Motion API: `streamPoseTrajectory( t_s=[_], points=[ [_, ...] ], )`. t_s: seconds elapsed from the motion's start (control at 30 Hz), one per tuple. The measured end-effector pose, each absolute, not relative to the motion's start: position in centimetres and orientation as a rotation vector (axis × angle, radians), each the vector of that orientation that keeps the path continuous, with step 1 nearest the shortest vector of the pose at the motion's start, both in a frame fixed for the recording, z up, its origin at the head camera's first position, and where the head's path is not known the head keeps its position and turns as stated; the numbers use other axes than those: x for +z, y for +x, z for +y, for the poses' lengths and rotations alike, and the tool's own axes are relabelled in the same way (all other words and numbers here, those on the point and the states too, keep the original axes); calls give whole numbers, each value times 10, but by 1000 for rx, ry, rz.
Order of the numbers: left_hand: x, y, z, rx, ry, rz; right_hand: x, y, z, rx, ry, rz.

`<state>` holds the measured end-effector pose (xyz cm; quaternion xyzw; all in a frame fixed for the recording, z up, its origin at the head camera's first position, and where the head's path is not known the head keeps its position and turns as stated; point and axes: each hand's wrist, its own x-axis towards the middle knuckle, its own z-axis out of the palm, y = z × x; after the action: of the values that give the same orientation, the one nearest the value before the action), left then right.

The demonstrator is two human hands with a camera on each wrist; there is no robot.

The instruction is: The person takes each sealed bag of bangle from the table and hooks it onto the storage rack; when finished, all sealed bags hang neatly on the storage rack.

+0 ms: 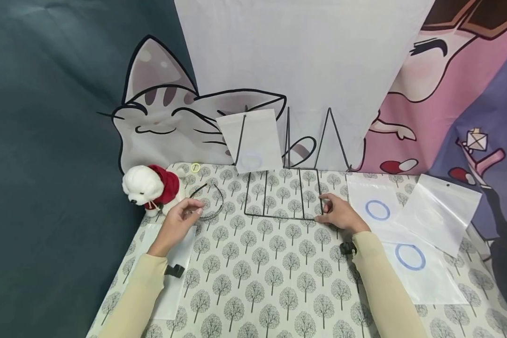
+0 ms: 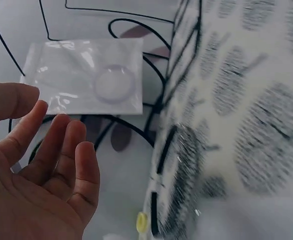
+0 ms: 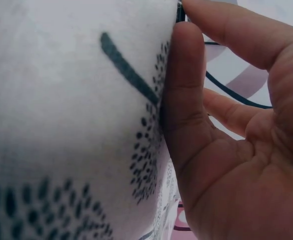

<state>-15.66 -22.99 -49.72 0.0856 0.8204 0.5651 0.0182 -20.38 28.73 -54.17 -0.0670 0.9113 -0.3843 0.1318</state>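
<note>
My right hand [image 1: 340,213] pinches the front right corner of a black wire rack [image 1: 283,217], thumb and forefinger at the wire in the right wrist view. The rack's base lies flat, with pointed uprights at its back. A clear plastic bag [image 1: 257,141] hangs on the left upright; a pale ring [image 2: 115,84] shows inside it in the left wrist view. My left hand [image 1: 179,223] hovers over the table with loosely curved fingers, holding nothing. Just beyond its fingertips in the head view lies a dark headband [image 1: 213,216], partly hidden by the hand.
A white plush dog [image 1: 141,185] in a red hood sits at the left edge, with a small yellow ring [image 1: 195,167] behind it. Clear bags [image 1: 437,281] with blue rings overlap at the right. Another bag [image 1: 175,286] lies under my left forearm. A printed curtain [image 1: 312,56] hangs behind.
</note>
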Motion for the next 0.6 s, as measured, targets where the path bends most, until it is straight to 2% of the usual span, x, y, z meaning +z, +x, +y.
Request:
streamPoseTrajectory(
  t_s=[0.23,0.6],
  points=[
    [-517,-128,-260,1661,240,2570,-543,-201,288,-1123,-180,2638],
    [-525,-102,-302,1442,-8,2674,-541,-202,288,-1094,-207,2672]
  ],
)
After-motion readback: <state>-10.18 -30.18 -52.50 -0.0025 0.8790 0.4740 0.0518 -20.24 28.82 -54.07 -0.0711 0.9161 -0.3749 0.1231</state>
